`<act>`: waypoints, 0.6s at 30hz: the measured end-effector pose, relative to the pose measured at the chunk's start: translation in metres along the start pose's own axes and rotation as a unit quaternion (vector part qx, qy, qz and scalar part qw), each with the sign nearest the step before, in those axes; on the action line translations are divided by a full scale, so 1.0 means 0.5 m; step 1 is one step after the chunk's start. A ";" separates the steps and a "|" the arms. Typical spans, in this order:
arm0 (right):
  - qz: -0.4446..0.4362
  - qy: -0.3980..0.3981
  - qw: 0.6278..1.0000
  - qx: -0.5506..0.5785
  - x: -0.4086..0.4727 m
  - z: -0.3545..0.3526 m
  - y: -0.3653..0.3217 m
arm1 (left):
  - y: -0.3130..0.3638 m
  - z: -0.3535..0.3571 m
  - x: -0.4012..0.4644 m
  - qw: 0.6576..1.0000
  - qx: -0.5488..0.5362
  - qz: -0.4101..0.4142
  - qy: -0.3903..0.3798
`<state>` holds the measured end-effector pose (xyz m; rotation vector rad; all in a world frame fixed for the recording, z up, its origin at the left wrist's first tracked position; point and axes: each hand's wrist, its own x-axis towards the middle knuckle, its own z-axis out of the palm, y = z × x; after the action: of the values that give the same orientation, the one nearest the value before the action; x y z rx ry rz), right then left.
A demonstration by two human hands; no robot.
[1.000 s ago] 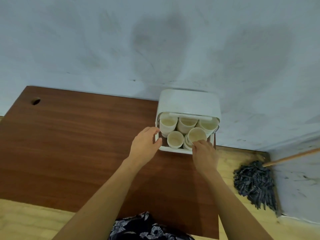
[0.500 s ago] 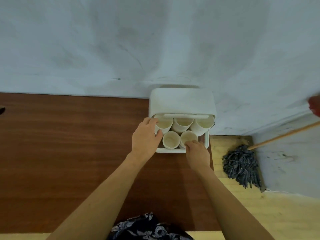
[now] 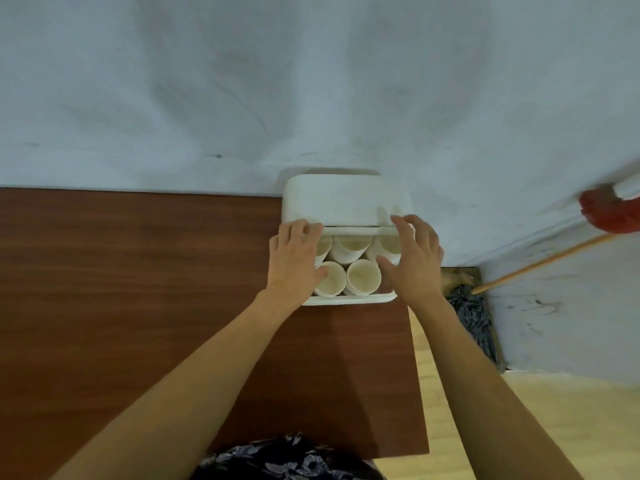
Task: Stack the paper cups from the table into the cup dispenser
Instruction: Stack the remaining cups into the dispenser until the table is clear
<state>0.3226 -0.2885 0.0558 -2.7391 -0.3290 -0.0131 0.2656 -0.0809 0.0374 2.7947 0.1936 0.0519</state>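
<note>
On the far right corner of the brown table (image 3: pixel 138 306) stands the white cup dispenser (image 3: pixel 343 202), its rounded lid raised against the wall. Inside lie five cream paper cups (image 3: pixel 363 277), mouths toward the viewer. The left hand (image 3: pixel 294 258) and the right hand (image 3: pixel 412 261) rest over them with loose, spread fingers, grasping nothing.

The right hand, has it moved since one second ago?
Yes. The right hand went from the cup dispenser's front edge up toward its lid, past the front cups.
</note>
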 end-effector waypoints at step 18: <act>-0.101 -0.032 0.994 -0.001 -0.022 0.054 0.115 | 0.091 0.069 -0.064 0.995 0.007 -0.093 0.018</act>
<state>0.3244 -0.3328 0.0089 -2.7005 -0.6224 0.0193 0.2417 -0.1390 0.0199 2.7766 0.4642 0.0561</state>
